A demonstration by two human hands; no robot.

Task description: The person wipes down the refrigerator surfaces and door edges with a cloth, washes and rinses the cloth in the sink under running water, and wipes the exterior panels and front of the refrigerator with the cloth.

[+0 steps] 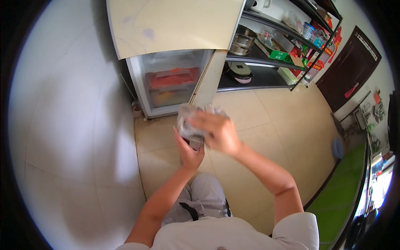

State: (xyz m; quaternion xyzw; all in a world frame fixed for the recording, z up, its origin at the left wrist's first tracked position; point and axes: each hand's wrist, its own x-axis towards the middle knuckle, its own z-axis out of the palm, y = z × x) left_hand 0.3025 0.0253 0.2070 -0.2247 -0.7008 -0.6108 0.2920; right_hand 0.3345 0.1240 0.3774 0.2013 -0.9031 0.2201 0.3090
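Observation:
A crumpled, clear plastic bag [187,123] is held up in front of my body, before an open fridge compartment. My left hand [190,152] grips the bag from below, around a small greyish block-like item [195,143] at its lower end. Over the top and right side of the bag lies my right hand [218,131], blurred by motion, and whether it grips the plastic is unclear. What the bag contains cannot be made out.
The fridge [134,83] has its lower door open, showing drawers, one with red contents [173,78]. Black shelves [266,60] with pots and packages stand to its right. A white wall [75,125] is at left, green cabinets [341,196] at right.

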